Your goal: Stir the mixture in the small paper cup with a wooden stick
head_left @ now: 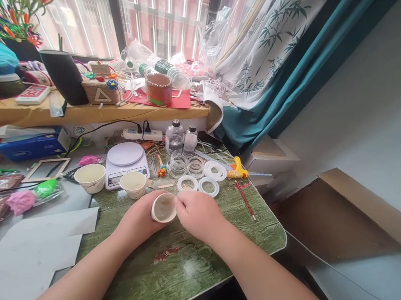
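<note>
Meanwhile | left hand (139, 224) cupped white cup (164, 208), steadying it | right hand (199, 216) curled, fingers (181, 202) on rim | white rings (210, 179) at 12 o'clock

The left forearm (78, 272) and right forearm (269, 293) angle inward from the lower edge of the view, bare to the wrists. The left hand (138, 219) curls upward, palm inward, while the right hand (197, 215) lies back-up just beside it, fingers curled toward it.
</note>
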### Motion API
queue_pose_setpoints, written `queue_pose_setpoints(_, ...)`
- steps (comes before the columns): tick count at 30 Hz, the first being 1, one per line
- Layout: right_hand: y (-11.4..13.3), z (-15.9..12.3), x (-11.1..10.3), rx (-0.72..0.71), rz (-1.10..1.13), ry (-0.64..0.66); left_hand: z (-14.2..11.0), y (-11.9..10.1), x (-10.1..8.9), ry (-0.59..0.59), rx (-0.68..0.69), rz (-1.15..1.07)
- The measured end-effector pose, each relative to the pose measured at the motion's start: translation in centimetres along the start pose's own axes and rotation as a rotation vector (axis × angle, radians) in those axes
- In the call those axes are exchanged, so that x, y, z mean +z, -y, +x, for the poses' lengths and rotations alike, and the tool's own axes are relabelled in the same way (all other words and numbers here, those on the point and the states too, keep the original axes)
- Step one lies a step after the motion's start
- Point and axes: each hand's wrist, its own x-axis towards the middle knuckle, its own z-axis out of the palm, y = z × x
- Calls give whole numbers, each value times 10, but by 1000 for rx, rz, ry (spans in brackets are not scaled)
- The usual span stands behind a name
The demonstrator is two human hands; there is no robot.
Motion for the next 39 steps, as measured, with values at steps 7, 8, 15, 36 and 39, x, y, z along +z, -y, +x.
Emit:
queue_pose_setpoints(7,0,1,-2,-21,28,30,0,4,2,-24,3,17)
queue_pose_setpoints(8,0,1,-3,-29,35,51,1,4,2,-24,3,16)
queue_pose_setpoints(15,-2,1,-3,-24,68,39,2,-2,-1,20,-18,-14)
queue_pose_setpoints(36,-1,2,4,33,30,43,-1,0,1,-12,19,6)
queue_pose_setpoints(39,-1,2,6,44,-11,49,-1,-2,1,-17,18,3)
